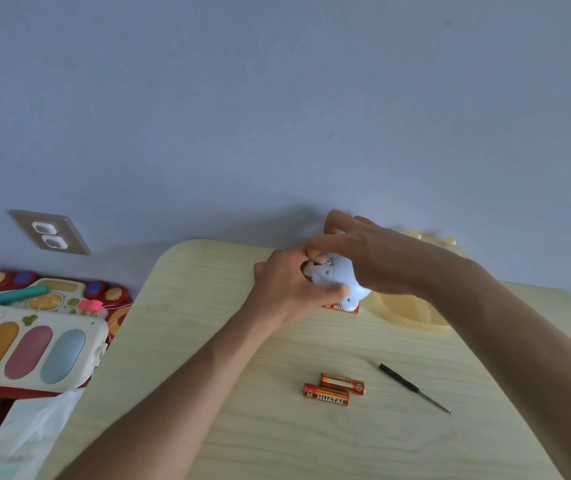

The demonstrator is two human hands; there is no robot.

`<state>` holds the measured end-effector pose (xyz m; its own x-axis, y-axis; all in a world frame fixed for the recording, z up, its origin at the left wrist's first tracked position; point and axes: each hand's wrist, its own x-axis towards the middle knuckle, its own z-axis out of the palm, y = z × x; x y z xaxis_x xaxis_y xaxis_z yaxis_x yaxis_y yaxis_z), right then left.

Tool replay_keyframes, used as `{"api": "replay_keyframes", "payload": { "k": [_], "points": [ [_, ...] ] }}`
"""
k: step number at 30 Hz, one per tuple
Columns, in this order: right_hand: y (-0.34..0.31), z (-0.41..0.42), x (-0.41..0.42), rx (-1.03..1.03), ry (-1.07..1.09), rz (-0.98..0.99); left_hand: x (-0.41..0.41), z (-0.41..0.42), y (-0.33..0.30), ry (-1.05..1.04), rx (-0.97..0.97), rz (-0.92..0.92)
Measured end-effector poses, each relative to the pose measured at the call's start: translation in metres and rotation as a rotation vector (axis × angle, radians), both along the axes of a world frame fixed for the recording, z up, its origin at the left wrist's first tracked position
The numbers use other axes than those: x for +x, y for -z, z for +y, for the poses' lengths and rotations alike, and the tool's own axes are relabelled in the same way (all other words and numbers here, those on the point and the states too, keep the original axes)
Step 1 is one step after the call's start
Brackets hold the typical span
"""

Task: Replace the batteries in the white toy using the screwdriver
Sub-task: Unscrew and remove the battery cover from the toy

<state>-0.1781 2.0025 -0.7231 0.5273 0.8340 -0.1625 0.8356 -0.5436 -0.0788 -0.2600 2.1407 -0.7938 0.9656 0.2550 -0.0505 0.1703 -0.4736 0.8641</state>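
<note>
The white toy [337,275] is held just above the far part of the pale wooden table [242,410]. My left hand [287,289] grips it from the left and below. My right hand [360,254] closes over its top, fingertips pressing at the toy's upper left. Under the toy an orange battery [332,307] lies partly hidden. Two more orange batteries [334,389] lie side by side near the table's middle. To their right rests the thin black screwdriver [412,388], tip pointing right and toward me.
A translucent yellow dish [412,313] stands behind my right forearm near the wall. Colourful toys, among them a white keyboard toy [31,344], are piled left of the table. A wall socket [50,233] is on the blue wall.
</note>
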Motion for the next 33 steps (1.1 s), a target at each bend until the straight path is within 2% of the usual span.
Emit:
{"api": "replay_keyframes", "payload": {
  "k": [7,12,21,25,29,33],
  "points": [
    [0.001,-0.003,0.004,0.001,-0.06,-0.025,0.0,0.0,-0.002,0.025,-0.002,-0.018],
    [0.002,-0.007,0.0,0.153,0.012,0.168,-0.001,0.002,-0.003,0.064,-0.006,-0.028],
    [0.0,-0.02,0.002,0.271,0.084,0.299,0.0,0.009,0.0,0.112,-0.038,-0.016],
    [0.0,-0.02,0.001,0.299,0.136,0.299,0.002,0.009,0.002,0.111,-0.037,-0.025],
    [0.009,-0.024,-0.003,0.416,0.185,0.324,0.001,0.009,0.001,0.104,-0.048,-0.023],
    [0.019,-0.021,-0.006,0.423,0.207,0.239,0.001,0.009,0.003,0.11,-0.054,-0.015]
  ]
}}
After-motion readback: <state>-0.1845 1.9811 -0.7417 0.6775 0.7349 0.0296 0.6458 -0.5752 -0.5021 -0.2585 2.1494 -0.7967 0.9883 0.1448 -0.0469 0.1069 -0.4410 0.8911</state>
